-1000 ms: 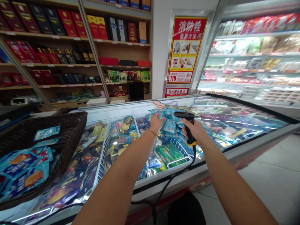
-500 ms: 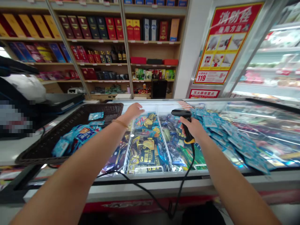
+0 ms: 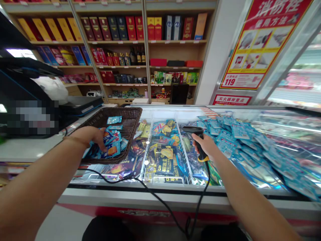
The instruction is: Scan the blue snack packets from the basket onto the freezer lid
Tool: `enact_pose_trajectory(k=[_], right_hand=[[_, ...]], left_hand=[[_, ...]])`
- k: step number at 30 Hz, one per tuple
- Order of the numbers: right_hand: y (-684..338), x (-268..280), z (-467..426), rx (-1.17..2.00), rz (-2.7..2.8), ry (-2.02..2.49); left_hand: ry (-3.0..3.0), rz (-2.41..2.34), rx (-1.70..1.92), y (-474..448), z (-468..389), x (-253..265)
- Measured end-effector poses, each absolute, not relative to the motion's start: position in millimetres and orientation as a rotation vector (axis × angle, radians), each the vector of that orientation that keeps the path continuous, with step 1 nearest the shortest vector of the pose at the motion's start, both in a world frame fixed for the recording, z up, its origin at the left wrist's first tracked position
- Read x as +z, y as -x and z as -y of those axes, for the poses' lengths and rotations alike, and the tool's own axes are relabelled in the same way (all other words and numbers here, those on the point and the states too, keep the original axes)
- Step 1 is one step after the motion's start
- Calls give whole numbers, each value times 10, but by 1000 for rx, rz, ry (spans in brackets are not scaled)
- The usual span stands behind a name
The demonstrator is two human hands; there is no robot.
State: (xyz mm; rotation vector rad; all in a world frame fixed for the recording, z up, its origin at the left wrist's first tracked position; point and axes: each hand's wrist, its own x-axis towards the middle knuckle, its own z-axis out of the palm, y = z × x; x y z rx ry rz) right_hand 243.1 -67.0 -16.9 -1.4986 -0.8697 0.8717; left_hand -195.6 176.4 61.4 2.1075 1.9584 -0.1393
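My left hand (image 3: pixel 94 135) is over the near part of a dark brown wicker basket (image 3: pixel 130 134). Its fingers are apart and touch the small blue snack packets (image 3: pixel 112 149) heaped inside; some fingertips are hidden. I cannot see a packet lifted in it. In my right hand (image 3: pixel 204 145) is a black handheld barcode scanner (image 3: pixel 199 140) with a yellow-orange base, held upright over the freezer. Its black cable (image 3: pixel 173 214) hangs down and loops to the left. Beside that hand, on the right, many blue packets (image 3: pixel 240 137) lie in a spread pile on the freezer's glass top.
A chest freezer (image 3: pixel 175 194) with a glass top holds frozen goods (image 3: pixel 165 160) between white wire dividers. To the left stands a dark checkout machine (image 3: pixel 15 87) on a counter. Shelves of boxes and bottles (image 3: pixel 115 57) line the back wall. A red poster (image 3: pixel 260 50) hangs at right.
My left hand has moved left and down from above the freezer to the packets in the basket. The view has turned left. The scanner stays in my right hand.
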Motion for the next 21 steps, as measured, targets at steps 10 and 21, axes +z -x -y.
enact_pose_trajectory(k=[10,21], right_hand=[[-2456,-168,705,822,863,1475],[-2459,-169,729,814,863,1475]], left_hand=[[-2368,-1954,-254,1724,-1766,763],[-2644,-1714,-325,1307,-1687,362]])
